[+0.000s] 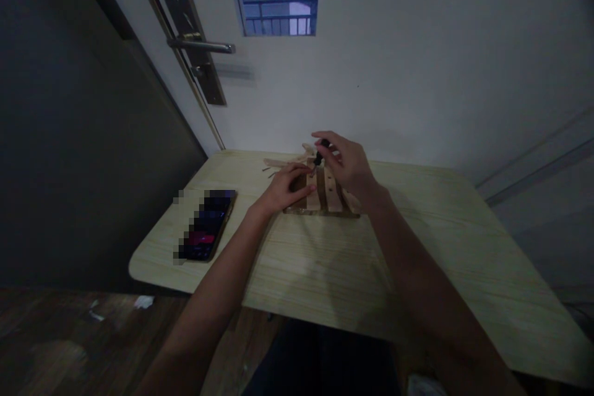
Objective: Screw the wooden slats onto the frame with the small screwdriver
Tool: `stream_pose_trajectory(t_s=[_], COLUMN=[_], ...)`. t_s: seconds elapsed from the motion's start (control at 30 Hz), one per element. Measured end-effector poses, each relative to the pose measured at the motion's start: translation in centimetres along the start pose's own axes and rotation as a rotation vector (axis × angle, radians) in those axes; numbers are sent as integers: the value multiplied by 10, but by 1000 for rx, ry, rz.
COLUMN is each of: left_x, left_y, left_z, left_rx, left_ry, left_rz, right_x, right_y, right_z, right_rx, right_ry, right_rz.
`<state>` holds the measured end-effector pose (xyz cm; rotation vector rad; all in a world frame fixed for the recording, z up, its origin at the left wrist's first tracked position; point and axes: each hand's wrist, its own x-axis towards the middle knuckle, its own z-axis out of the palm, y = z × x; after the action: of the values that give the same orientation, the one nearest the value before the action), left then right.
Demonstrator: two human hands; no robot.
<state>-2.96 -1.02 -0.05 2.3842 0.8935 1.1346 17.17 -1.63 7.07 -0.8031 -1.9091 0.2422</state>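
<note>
A small slatted wooden piece [325,198] lies on the light wooden table [325,266] near its far edge. My left hand [285,185] rests on the piece's left side, fingers curled over it. My right hand [346,164] is above the piece, fingers pinched round the dark handle of a small screwdriver [320,154] that points down at a slat. A few loose wooden strips [283,163] lie just behind the piece.
A phone [206,232] with a lit screen lies on the table's left part. A white wall and a door with a metal lever handle [199,44] stand behind the table. Dark wooden floor [69,340] shows at lower left.
</note>
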Motion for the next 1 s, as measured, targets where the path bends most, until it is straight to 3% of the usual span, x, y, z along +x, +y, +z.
stream_pose_trajectory(t_s=[0.1, 0.33, 0.63, 0.83, 1.0], left_x=[0, 0, 0, 0, 0], left_y=[0, -1, 1, -1, -2], left_z=[0, 1, 0, 1, 1], left_rx=[-2, 2, 0, 8, 8], left_ry=[6, 23, 15, 21, 15], left_rz=[8, 5, 0, 17, 19], right_x=[-1, -1, 3, 0, -1], right_y=[3, 6, -7, 0, 4], right_z=[0, -1, -5, -1, -1], right_rx=[-11, 9, 30, 19, -2], right_ry=[-53, -100, -18, -37, -111], right_rz=[-95, -118, 110, -52, -16])
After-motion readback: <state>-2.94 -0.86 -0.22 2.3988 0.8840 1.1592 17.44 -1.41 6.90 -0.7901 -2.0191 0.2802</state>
